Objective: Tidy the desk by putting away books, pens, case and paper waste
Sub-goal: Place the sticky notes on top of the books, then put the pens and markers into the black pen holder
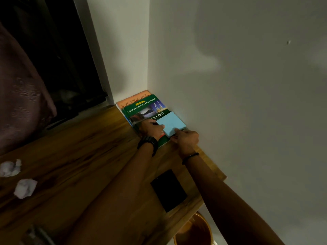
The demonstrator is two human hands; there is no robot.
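Both hands' grip [153, 129] [186, 137] holds the light-blue book [170, 123] flat atop the green book [141, 108].

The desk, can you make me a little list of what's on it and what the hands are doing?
Books: green book on an orange book, stacked in the wall corner
Blue case: lying on the green book
Left hand: touching the case
Right hand: gripping the case's near edge
Paper waste: two crumpled balls on the desk
Bin: below the desk
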